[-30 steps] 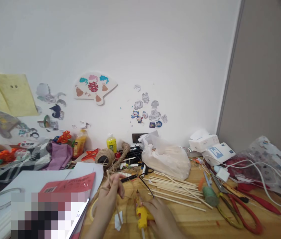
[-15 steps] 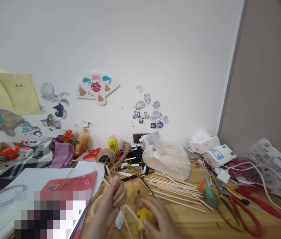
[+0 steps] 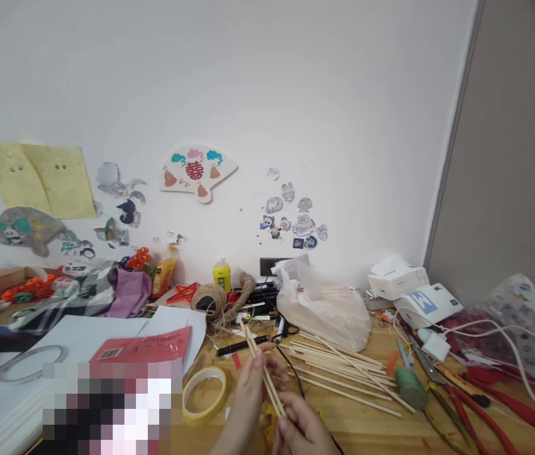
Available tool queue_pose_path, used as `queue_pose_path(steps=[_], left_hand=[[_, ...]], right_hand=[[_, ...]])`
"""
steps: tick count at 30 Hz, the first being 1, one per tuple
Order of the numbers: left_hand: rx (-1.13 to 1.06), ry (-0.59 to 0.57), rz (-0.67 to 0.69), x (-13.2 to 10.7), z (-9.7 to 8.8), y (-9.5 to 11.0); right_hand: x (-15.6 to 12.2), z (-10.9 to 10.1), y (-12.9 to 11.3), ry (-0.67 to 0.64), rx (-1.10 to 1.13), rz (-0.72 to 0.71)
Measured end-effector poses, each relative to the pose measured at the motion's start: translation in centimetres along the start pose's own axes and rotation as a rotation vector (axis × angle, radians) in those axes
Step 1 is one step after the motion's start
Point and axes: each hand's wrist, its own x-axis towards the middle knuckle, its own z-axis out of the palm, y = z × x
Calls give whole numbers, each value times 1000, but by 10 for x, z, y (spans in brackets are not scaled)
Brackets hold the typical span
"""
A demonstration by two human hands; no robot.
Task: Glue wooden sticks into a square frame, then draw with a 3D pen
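Two thin wooden sticks (image 3: 271, 390) lie side by side in my hands, slanting from upper left to lower right. My left hand (image 3: 251, 379) is closed round their upper part, with the tips poking out above the fingers. My right hand (image 3: 302, 424) pinches the lower part near the bottom of the view. Beneath the hands, a yellow tool (image 3: 270, 426) lies mostly hidden on the wooden table (image 3: 357, 423). A roll of yellow tape (image 3: 204, 395) lies flat just left of my left hand.
More wooden sticks (image 3: 343, 366) lie in a loose pile to the right. Beyond them are a green thread spool (image 3: 410, 388), red-handled pliers (image 3: 478, 414) and white cables (image 3: 494, 325). A white plastic bag (image 3: 328, 316) and twine ball (image 3: 210, 302) stand at the back. Papers and a red packet (image 3: 141, 347) lie left.
My right hand has come off the yellow tool and grips the lower ends of the sticks. My left hand has moved right, and the sticks now lie together; the view has shifted left.
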Motion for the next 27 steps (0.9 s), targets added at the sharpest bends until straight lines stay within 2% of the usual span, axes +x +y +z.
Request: queue_pose_path(steps=[3,5,9,13,17,19,23,27], left_hand=[[60,-17,-12,-2,-1,3],[84,2,-18,-2,-1,7],[88,80,-28,-2,-3,20],[193,65,-55,-5,-5,34],[260,-95,-181,-11,-4,41],[272,-146,-203,-12,-3,40],[303,-113,-134,-9,0,30],[335,-25,-96,-7,2,27]], right_hand=[[1,-1,-12,70,-30,48],[-1,-3,-26,129,-109,16],[-7,-15,-51,265,-459,-141],[-11,-33,-63,367,-798,-320],[-10,-43,-71,345,-1013,-414],[-9,-45,-75,326,-1069,-429],[-9,-48,-80,328,-1161,-466],[-9,-49,-82,304,-1233,-502]])
